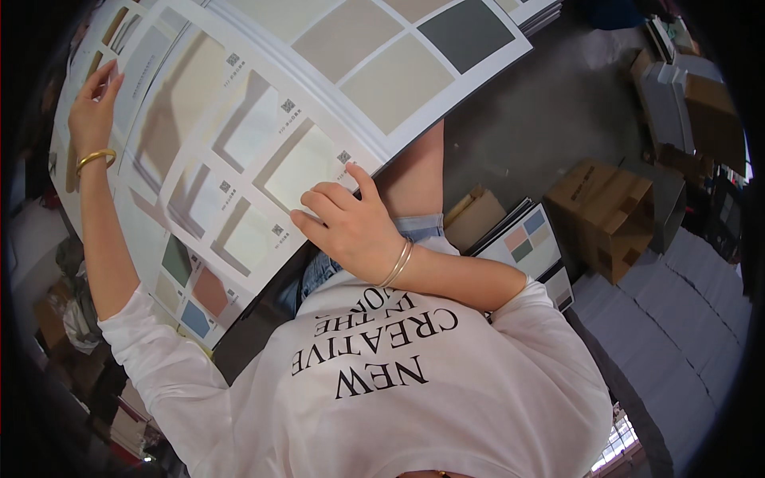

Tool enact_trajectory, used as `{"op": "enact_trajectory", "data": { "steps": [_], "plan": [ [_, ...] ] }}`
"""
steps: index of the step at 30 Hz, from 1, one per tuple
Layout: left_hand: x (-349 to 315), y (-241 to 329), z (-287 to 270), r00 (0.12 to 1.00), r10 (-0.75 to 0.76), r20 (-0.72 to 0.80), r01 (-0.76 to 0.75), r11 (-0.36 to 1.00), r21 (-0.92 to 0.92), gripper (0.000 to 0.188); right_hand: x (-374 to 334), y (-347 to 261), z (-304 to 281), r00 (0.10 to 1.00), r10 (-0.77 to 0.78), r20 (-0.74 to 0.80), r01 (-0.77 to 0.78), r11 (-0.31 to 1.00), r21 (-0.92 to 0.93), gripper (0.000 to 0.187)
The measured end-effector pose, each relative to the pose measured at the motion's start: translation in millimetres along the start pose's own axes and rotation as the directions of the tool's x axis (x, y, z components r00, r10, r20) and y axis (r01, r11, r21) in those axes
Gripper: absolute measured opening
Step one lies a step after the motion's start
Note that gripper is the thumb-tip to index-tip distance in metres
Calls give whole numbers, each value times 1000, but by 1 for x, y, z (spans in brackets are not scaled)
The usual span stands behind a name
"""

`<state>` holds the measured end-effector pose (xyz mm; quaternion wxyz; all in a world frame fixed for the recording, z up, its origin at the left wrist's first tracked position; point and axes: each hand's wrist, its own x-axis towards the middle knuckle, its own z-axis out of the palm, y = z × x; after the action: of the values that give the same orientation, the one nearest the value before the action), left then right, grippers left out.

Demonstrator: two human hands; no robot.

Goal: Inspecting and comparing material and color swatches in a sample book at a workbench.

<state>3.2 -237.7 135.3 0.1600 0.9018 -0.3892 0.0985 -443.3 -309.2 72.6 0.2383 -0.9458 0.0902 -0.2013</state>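
A large open colour sample book point(331, 95) lies across my lap, with big beige, grey and dark green swatches on its far page. Over its near part bows a white page with cut-out windows point(239, 187), partly lifted off the sheets below. My right hand point(351, 227) rests palm down on that page's near right edge, fingers spread. At the book's far left side is my left hand point(94, 111), its fingers stretched out and thumb apart, touching the sheet. Its fingertips are partly hidden against the sheet. Smaller coloured swatches point(211, 291) show beneath the raised page.
On the right stand a brown cardboard box point(598, 211) and a stack of pale sheets point(661, 303). Another swatch board point(526, 243) leans beside my thigh. More boxes point(713, 115) sit at the far right, above the grey floor point(510, 143). Cloth-like clutter point(76, 295) lies at the left.
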Motion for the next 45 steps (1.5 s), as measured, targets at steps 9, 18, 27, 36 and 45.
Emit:
{"op": "enact_trajectory", "data": {
  "steps": [9, 18, 27, 36, 45],
  "plan": [
    [2, 2, 7, 1000, -9, 9, 9, 1000, 16, 34, 0, 0, 2, 999, 28, 23, -28, 1000, 9, 24],
    [3, -9, 12, 1000, -8, 25, 8, 1000, 0, 34, 0, 0, 3, 999, 31, 34, -31, 1000, -5, 24],
    [2, -9, 13, 999, -10, 39, 9, 1000, 14, 34, 1, 0, 2, 998, 38, 60, -38, 999, 7, 24],
    [2, -20, 18, 1000, 15, 22, -15, 1000, -15, 34, 0, 0, 3, 998, 40, 56, -41, 999, 17, 25],
    [0, -20, 20, 999, 32, 6, -32, 999, 26, 34, 0, 0, 5, 997, 50, 62, -51, 999, 12, 25]
  ]
}}
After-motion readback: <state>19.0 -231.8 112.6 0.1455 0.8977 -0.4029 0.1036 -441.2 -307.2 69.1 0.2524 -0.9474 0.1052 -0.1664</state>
